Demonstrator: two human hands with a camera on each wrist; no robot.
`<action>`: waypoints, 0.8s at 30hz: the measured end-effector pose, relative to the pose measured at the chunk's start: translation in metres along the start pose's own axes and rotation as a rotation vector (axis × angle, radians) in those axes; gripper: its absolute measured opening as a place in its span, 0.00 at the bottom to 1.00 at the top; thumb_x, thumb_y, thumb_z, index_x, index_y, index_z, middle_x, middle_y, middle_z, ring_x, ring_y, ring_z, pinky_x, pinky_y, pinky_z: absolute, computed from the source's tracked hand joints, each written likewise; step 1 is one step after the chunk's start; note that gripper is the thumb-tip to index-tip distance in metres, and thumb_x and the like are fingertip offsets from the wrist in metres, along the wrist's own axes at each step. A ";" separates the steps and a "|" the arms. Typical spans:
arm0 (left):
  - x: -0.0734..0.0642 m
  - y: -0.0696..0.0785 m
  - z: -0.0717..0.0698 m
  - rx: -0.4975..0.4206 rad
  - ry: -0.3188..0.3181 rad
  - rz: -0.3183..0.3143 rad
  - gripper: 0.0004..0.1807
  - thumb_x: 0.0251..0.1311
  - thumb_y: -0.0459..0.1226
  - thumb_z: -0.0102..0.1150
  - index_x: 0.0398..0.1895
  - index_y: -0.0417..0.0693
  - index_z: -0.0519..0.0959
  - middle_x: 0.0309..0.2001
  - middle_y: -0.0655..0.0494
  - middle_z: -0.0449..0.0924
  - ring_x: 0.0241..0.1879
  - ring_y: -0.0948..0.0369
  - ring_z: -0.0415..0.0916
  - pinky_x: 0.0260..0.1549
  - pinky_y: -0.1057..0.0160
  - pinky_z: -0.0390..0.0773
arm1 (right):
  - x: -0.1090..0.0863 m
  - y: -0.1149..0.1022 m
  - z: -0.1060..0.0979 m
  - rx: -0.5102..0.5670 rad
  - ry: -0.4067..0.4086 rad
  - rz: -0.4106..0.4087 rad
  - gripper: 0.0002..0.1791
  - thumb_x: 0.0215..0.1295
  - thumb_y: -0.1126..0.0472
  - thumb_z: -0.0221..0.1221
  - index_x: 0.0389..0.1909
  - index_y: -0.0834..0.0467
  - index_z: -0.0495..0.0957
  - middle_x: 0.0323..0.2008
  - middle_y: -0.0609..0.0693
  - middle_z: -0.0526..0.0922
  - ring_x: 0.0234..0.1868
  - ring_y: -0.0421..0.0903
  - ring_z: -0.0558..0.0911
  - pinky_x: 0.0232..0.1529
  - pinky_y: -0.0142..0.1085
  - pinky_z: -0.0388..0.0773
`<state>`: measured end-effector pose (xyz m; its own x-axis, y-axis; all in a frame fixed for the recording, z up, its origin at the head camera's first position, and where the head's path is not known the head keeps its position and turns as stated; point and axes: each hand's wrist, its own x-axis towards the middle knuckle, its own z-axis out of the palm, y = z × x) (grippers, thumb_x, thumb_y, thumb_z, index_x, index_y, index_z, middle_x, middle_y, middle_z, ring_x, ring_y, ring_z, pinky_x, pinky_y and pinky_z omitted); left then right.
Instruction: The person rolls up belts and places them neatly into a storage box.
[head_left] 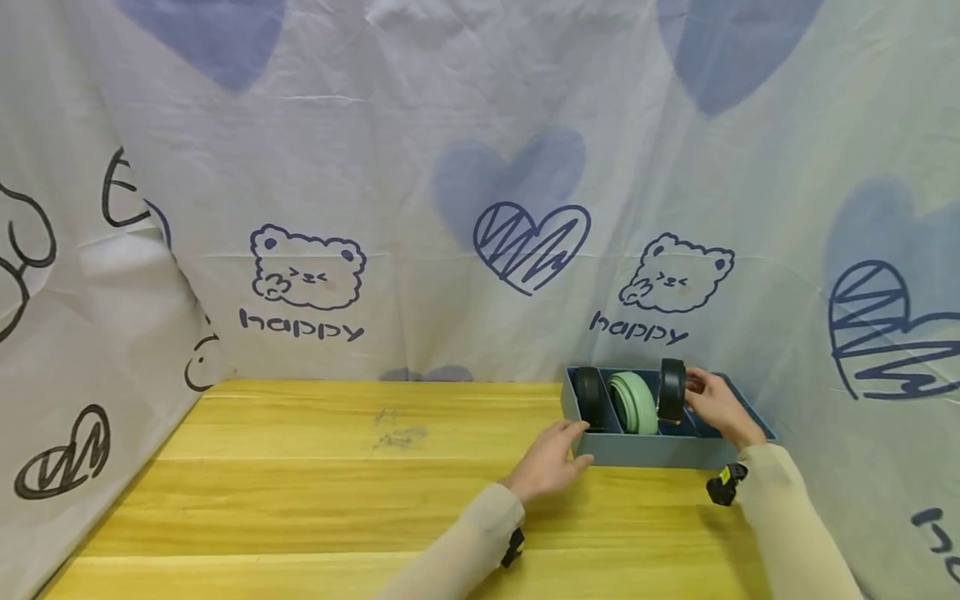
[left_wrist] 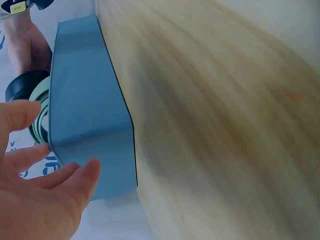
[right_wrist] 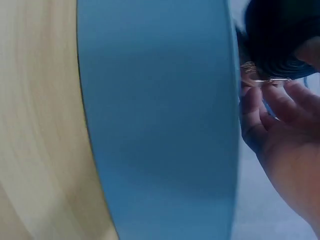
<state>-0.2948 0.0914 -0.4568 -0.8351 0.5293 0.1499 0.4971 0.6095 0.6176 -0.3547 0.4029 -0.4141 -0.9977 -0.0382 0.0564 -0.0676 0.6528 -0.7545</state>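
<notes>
A blue-grey divided box [head_left: 652, 451] stands at the back right of the table. Its leftmost compartment holds a black rolled belt [head_left: 588, 396], and a coiled light green belt [head_left: 635, 403] sits beside it. My right hand [head_left: 722, 408] pinches a second black rolled belt [head_left: 672, 390] partly above the box, right of the green coil. In the right wrist view, fingertips lie at its shiny metal buckle [right_wrist: 260, 80]. My left hand [head_left: 550, 461] is at the box's left front corner with fingers spread; the left wrist view shows its fingers [left_wrist: 82, 182] against or very near the wall.
The box rests on a yellow wood-grain table [head_left: 300, 483]. Behind it and at both sides hangs a pale printed cloth [head_left: 420, 275]. Box dividers [head_left: 609, 406] separate the compartments.
</notes>
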 end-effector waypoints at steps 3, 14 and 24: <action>-0.001 -0.001 0.005 0.024 -0.052 -0.003 0.32 0.72 0.48 0.52 0.75 0.50 0.59 0.73 0.50 0.61 0.72 0.53 0.60 0.68 0.53 0.64 | 0.003 0.002 0.004 -0.031 -0.051 0.007 0.28 0.75 0.62 0.48 0.70 0.72 0.57 0.62 0.74 0.69 0.58 0.65 0.74 0.56 0.54 0.74; 0.000 0.007 0.006 0.074 -0.109 -0.029 0.35 0.73 0.49 0.49 0.77 0.49 0.54 0.76 0.52 0.55 0.75 0.56 0.55 0.70 0.58 0.61 | 0.009 -0.004 0.007 -0.291 -0.203 -0.013 0.31 0.64 0.69 0.47 0.69 0.73 0.58 0.61 0.75 0.67 0.58 0.68 0.70 0.55 0.60 0.70; -0.007 0.010 0.013 0.021 -0.102 -0.086 0.40 0.71 0.49 0.52 0.79 0.55 0.46 0.77 0.53 0.50 0.75 0.57 0.53 0.69 0.56 0.62 | 0.016 -0.005 0.004 -0.422 -0.339 0.066 0.32 0.69 0.63 0.49 0.71 0.72 0.56 0.61 0.74 0.67 0.47 0.61 0.72 0.48 0.53 0.70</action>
<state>-0.2811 0.1017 -0.4613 -0.8472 0.5311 0.0175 0.4304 0.6665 0.6087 -0.3705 0.3960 -0.4115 -0.9510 -0.1833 -0.2490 -0.0653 0.9062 -0.4178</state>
